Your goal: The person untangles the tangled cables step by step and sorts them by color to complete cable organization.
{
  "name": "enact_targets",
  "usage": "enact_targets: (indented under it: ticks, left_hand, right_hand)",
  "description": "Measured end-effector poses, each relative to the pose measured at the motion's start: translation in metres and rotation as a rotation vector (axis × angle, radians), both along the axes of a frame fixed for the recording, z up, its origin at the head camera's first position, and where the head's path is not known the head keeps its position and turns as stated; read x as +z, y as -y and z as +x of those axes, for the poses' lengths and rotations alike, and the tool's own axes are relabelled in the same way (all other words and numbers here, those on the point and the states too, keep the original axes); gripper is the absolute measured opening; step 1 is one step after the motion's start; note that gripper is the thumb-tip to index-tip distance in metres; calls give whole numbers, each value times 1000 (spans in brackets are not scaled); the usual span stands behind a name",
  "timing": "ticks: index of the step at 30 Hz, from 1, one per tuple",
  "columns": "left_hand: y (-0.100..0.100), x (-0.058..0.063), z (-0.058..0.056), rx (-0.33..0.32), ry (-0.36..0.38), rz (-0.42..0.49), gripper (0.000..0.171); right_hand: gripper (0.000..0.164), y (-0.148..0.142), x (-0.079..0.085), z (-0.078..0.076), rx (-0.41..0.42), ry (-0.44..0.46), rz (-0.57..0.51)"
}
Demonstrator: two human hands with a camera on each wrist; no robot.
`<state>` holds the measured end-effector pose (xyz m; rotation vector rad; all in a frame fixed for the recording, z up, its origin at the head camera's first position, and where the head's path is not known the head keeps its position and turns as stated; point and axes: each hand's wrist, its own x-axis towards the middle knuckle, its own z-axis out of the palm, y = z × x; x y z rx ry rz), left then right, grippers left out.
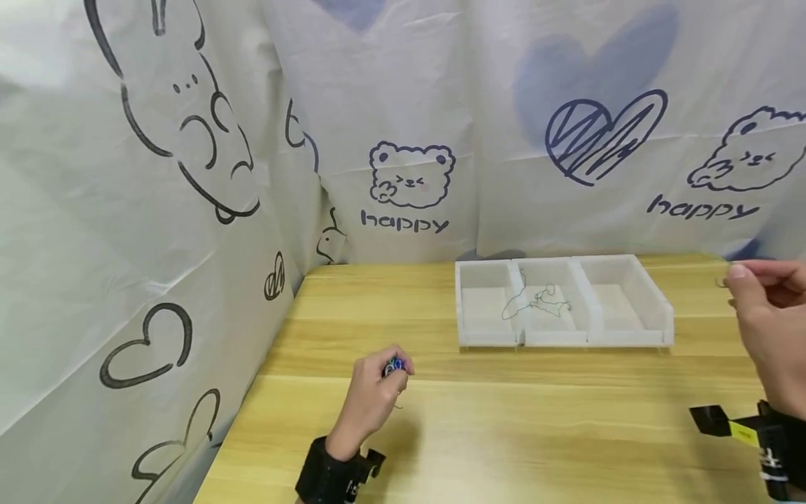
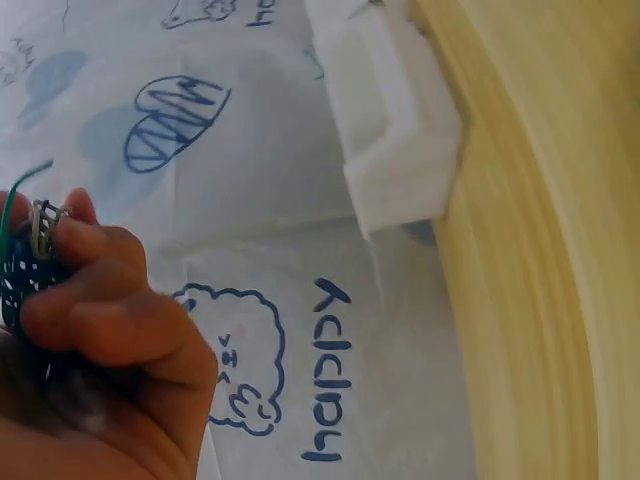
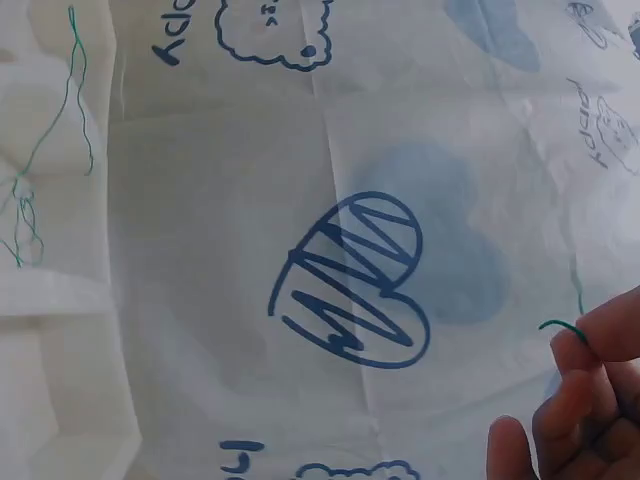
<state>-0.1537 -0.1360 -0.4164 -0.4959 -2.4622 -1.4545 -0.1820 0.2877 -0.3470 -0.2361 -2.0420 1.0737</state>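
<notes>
My left hand point(image 1: 371, 395) is over the table, left of the tray, and grips a small dark blue piece point(image 2: 22, 280) with white dots. Metal loops and a green wire end point(image 2: 28, 178) stick out of it; its lower part is hidden in the palm. At the far right, my right hand point(image 1: 769, 325) is raised, pinching a thin green wire point(image 3: 558, 325) between thumb and forefinger. Between the hands stands a white tray point(image 1: 535, 339) with three compartments. Tangled thin wires point(image 1: 540, 304) lie in its middle compartment, with one loop reaching over the left divider.
The tray stands near the back edge of the wood-grain table point(image 1: 504, 434). A white cloth point(image 1: 415, 84) printed with bears and hearts hangs behind it and along the left side. Each wrist carries a black strap with a camera.
</notes>
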Motion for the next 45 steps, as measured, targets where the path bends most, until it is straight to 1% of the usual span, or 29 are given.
enact_targets:
  ticks: [2, 3, 5, 8, 10, 12, 13, 15, 17, 18, 21, 24, 27, 30, 36, 40, 45]
  left_hand:
    - [4, 1, -1, -33, -9, 19, 28]
    - [4, 2, -1, -58, -15, 23, 28]
    - [2, 4, -2, -91, -12, 26, 27]
    - [-1, 4, -1, -104, 9, 37, 28]
    - [-2, 5, 1, -105, 17, 46, 28]
    - [-2, 5, 2, -105, 19, 53, 26]
    - [-2, 5, 2, -108, 19, 56, 26]
    - [-2, 4, 3, -108, 31, 62, 25]
    - [-2, 3, 4, -105, 43, 65, 24]
    - [-1, 3, 5, -103, 51, 68, 24]
    - [-1, 1, 7, -97, 72, 74, 23]
    - [-1, 2, 8, -97, 81, 74, 22]
    - [-1, 4, 7, -100, 78, 66, 21]
    - [0, 5, 6, -103, 77, 53, 21]
    - [2, 7, 10, -100, 94, 73, 18]
    - [-1, 7, 11, -110, 120, 114, 20]
    - [-9, 6, 8, -142, 131, 137, 29]
  right_hand:
    - [12, -4, -2, -2, 3, 25, -32]
    - [14, -3, -4, -3, 11, 42, -54]
    - [11, -1, -8, -5, 12, 68, -74]
    - [15, 1, -14, -7, -12, 87, -93]
    - [17, 1, -19, -8, -33, 84, -88]
    - [8, 1, -23, -11, -50, 76, -72]
    - [8, 1, -25, -12, -56, 76, -61]
    - [20, 1, -30, -16, -58, 73, -49]
    - [31, 1, -34, -21, -54, 63, -43]
    - [32, 1, -36, -24, -49, 57, -39]
    - [29, 1, -46, -30, -35, 22, -10]
    - [25, 4, -56, -35, -19, -36, 50]
    - [21, 11, -65, -41, 24, -92, 91]
    - [18, 19, -72, -45, 85, -109, 131]
    - [14, 41, -81, -49, 183, -55, 245]
    - [13, 49, -86, -51, 238, 35, 310]
    - [13, 53, -92, -54, 298, 171, 339]
